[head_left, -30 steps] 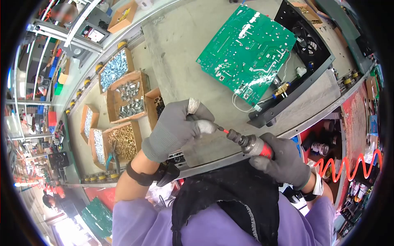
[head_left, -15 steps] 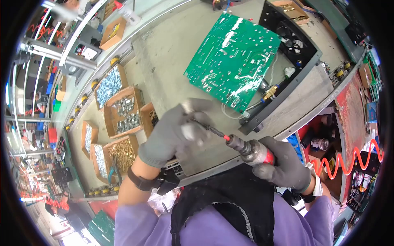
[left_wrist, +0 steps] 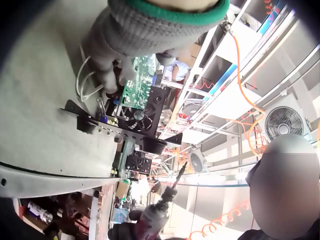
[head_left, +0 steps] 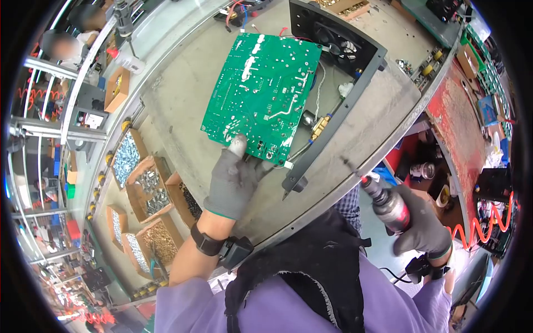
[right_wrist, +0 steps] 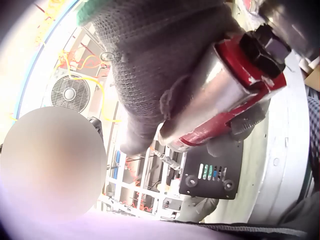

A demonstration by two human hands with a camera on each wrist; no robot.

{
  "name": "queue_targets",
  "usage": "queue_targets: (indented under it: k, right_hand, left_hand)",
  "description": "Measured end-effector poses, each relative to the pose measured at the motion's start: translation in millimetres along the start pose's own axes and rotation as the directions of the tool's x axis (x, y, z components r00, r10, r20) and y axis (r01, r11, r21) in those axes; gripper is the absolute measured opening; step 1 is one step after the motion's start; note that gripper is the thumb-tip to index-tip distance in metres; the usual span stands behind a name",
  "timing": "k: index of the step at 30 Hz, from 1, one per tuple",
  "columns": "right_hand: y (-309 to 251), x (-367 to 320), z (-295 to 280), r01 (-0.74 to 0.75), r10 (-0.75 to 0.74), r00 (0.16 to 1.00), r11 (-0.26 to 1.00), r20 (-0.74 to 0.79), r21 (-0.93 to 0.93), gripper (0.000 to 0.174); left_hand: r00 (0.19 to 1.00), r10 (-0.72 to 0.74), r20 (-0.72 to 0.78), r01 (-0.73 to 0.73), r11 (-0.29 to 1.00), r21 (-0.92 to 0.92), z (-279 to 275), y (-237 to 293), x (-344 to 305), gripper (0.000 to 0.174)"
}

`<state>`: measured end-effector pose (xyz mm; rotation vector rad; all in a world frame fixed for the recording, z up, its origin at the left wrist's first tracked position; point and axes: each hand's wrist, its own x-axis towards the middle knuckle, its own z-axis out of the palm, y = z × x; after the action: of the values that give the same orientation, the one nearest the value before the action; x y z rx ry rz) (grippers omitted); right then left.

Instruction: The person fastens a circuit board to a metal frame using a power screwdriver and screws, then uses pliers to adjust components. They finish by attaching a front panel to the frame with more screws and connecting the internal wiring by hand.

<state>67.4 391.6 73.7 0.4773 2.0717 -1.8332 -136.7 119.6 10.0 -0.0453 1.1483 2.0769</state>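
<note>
A bright workshop with metal framing and a round-grilled white fan (left_wrist: 285, 122) surrounds a worn grey workbench (head_left: 172, 100). On the bench's left side stand shallow brown cardboard boxes of small metal parts: a box of pale bluish pieces (head_left: 142, 145) at the far end, a box of silver brackets (head_left: 133, 191) nearer, and a box of brass-coloured bits (head_left: 176, 236) nearer still. Pliers with blue handles (head_left: 156, 261) lie at the last one.

At the middle of the bench is a green rectangular circuit board with silvery solder marks (head_left: 266, 91). Close along its right side stands a black metal housing (head_left: 355, 91) with a black fan (head_left: 336, 43) at its far end and a brass fitting (head_left: 320, 129) inside. Whether the board touches the bench beneath it, I cannot tell.

The left hand (head_left: 233, 183), in a grey knit glove, pinches the near edge of the board, thumb on the upper face and fingers at the edge; the fingertips underneath are partly hidden.

The right hand (head_left: 425, 225), in a matching glove, is wrapped firmly around a silver-and-red power screwdriver (head_left: 391, 210), off the bench's near right edge. Its dark bit points far and left, well apart from the board. A coiled orange-red hose (head_left: 483, 233) runs to the right of that hand.
</note>
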Motion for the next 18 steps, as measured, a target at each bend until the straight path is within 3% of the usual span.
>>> queue_targets:
  k: [1, 4, 8, 15, 18]
  right_hand:
    - [4.9, -1.3, 0.2, 0.011, -0.003, 0.999, 0.979, 0.038, -0.204, 0.082]
    - [15.5, 0.2, 19.0, 0.057, -0.059, 0.998, 0.951, 0.004, -0.305, 0.075]
    - [6.2, 4.2, 30.7, 0.026, -0.033, 0.999, 0.935, -0.013, -0.353, 0.072]
    - [2.4, 6.1, 33.6, -0.002, -0.014, 0.999, 0.925, -0.039, -0.381, 0.071]
    - [-0.5, 7.3, 36.8, -0.009, -0.021, 0.998, 0.885, -0.06, -0.465, 0.07]
  left_hand:
    - [1.0, 0.015, 0.027, -0.015, 1.0, 0.004, -0.8, -0.5, 3.7, 0.058]
    - [0.999, 0.001, 0.051, 0.0, 1.0, -0.009, -5.1, -0.6, 14.6, 0.053]
    - [0.998, -0.069, 0.0, 0.069, 0.997, 0.023, -3.7, 4.8, 27.2, 0.042]
    - [0.999, -0.046, -0.02, 0.047, 0.998, 0.033, 4.6, 10.4, 27.8, 0.042]
    - [0.997, -0.008, 0.075, 0.005, 0.999, 0.038, 11.0, 16.5, 26.3, 0.039]
